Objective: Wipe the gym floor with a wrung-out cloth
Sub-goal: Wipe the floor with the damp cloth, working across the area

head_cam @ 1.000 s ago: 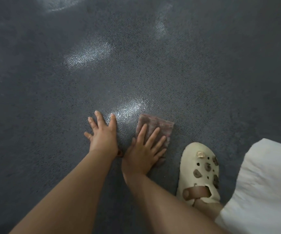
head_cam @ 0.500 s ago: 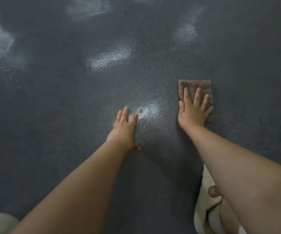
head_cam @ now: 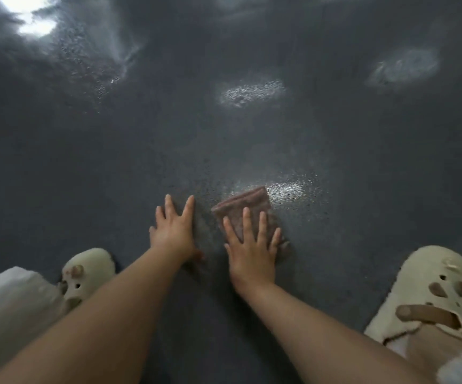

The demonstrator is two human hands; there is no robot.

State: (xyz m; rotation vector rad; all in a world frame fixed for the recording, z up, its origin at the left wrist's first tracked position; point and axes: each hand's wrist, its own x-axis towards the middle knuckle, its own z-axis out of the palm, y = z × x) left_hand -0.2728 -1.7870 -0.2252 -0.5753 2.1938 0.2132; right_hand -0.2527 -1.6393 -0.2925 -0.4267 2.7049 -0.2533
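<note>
While two hands are lying flat, right hand (head_cam: pixel 250 252) is pressing one cloth (head_cam: pixel 242 210) (brown) onto floor (head_cam: pixel 335 151); left hand (head_cam: pixel 173 232) is touching floor; two clogs (head_cam: pixel 429 289).

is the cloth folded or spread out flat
Folded: the cloth is a small thick rectangle with a doubled far edge, pressed flat under the right hand.

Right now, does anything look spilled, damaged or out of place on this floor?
Nothing stands out. The right hand presses the folded cloth flat; the left hand rests on the floor. Shiny patches look like reflected light.
</note>
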